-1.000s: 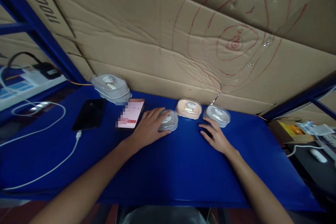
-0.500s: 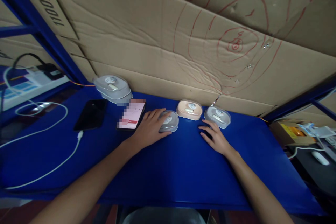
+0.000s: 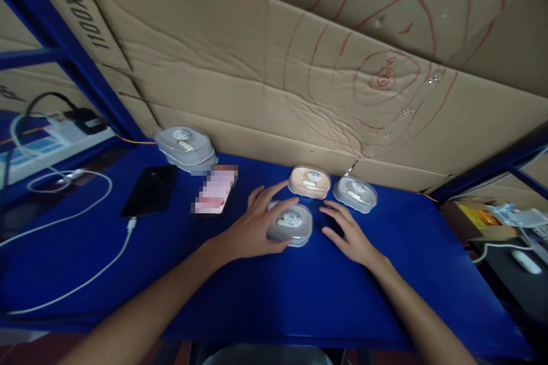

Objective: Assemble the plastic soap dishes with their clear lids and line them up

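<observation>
My left hand [image 3: 252, 231] grips an oval grey plastic box [image 3: 297, 228] with a clear lid, a round sticker and a small pale bar on top. Its thumb lies along the near side and the index finger along the far side. Just right of that box, my right hand [image 3: 349, 234] hovers with fingers apart and nothing in it. Behind them stand a peach-coloured box [image 3: 309, 182] of the same shape and another grey box [image 3: 355, 194].
At the back left is a larger grey box [image 3: 186, 145]. A lit phone [image 3: 216, 188] and a dark phone [image 3: 149, 191] on a white cable [image 3: 113, 265] lie on the blue table [image 3: 274, 302]. A cardboard wall [image 3: 214, 68] rises behind; a power strip [image 3: 55, 148] sits left.
My left hand has brought the grey box nearer and to the right, away from the lit phone. My right hand has shifted slightly nearer and to the left, towards it.
</observation>
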A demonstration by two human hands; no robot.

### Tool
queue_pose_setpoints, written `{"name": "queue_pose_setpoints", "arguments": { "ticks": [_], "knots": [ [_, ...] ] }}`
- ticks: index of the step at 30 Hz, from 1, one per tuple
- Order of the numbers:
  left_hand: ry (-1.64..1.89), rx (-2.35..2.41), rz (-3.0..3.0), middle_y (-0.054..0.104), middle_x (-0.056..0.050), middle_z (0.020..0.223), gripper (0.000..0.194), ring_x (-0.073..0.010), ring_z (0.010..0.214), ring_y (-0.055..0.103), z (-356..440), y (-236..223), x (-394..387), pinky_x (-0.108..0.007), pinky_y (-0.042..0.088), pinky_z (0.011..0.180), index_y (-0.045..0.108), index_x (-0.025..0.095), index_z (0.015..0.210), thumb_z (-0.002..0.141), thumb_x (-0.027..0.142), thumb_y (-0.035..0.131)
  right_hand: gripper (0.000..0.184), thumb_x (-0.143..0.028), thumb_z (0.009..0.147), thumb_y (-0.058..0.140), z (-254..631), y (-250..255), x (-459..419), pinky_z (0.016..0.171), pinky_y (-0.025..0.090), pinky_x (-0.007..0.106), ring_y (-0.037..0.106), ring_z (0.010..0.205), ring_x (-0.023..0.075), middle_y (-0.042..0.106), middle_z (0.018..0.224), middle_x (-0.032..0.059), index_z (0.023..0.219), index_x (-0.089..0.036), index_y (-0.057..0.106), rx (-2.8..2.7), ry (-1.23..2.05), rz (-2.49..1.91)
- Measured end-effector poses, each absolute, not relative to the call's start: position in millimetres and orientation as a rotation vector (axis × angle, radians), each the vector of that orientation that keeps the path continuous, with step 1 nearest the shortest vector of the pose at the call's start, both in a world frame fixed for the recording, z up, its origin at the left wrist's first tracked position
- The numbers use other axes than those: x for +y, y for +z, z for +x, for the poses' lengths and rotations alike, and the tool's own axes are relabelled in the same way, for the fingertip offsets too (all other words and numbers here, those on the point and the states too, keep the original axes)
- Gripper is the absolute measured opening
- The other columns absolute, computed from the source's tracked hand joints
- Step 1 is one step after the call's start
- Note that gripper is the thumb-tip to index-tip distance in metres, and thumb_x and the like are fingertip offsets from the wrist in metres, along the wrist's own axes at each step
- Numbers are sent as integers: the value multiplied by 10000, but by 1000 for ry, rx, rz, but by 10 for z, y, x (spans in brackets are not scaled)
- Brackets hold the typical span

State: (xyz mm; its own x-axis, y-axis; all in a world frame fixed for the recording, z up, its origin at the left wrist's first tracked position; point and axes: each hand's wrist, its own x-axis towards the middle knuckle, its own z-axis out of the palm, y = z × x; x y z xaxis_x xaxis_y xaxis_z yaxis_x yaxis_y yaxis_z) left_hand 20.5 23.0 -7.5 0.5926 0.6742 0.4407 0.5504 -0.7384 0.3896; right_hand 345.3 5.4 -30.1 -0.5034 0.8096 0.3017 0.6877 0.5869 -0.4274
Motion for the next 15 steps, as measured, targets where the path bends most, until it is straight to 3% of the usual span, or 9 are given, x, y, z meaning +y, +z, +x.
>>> {"name": "queue_pose_setpoints", "arguments": {
  "ticks": [3,5,10,15],
  "knots": [
    [803,938,2558,265,-155,1697,869,-391,1550,307,213,-66,208,-620,240,1251,328,307,1581,835,356,771,725,-502,1012,632,3216,-236,-95,1253,379,535,297,1590,313,273,1727,120,1635,-297,323,-2446,436,-1106],
    [758,892,2548,302,-152,1681,869,-386,1533,336,217,-90,215,-603,289,1232,327,312,1580,833,358,770,774,-515,996,656,3099,-241,-140,1266,347,555,237,1610,327,234,1743,119,1648,-291,302,-2546,429,-1032],
    [716,879,2554,343,-146,1662,860,-385,1498,383,260,-164,198,-599,325,1211,324,330,1590,841,318,748,582,-373,1073,547,3080,-289,-92,1249,371,539,284,1591,281,300,1717,113,1618,-298,357,-2583,377,-1003],
    [704,853,2594,346,-155,1654,787,-380,1497,377,292,-180,165,-597,321,1208,358,317,1567,871,334,727,568,-366,1072,551,3152,-243,-72,1232,392,528,316,1576,275,306,1719,107,1606,-298,372,-2575,382,-1035]
  ]
}}
